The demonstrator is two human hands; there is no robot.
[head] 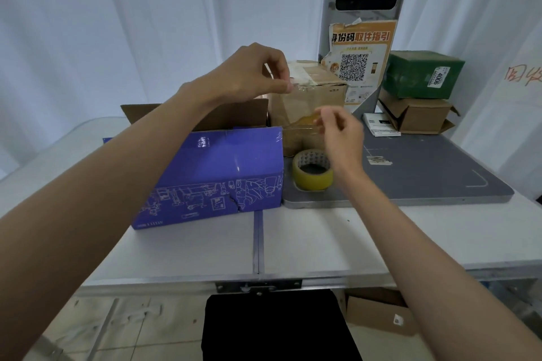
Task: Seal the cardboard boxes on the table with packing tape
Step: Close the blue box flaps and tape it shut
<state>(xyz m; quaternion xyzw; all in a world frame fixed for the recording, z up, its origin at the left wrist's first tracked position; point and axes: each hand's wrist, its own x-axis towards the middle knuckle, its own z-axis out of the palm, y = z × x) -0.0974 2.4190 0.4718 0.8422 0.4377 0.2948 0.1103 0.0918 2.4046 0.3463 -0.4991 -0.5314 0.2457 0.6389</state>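
A clear tape strip [303,105] hangs stretched between both hands: left hand [258,73] pinches its upper end, right hand [337,129] its lower. The open purple box [217,173] lies on the bench [322,243] below-left, nearer the left grip.

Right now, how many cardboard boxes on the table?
4. Purple box open at front left; brown box behind it, beside the tape roll; green box stacked on a small brown box at back right. More may be hidden behind.
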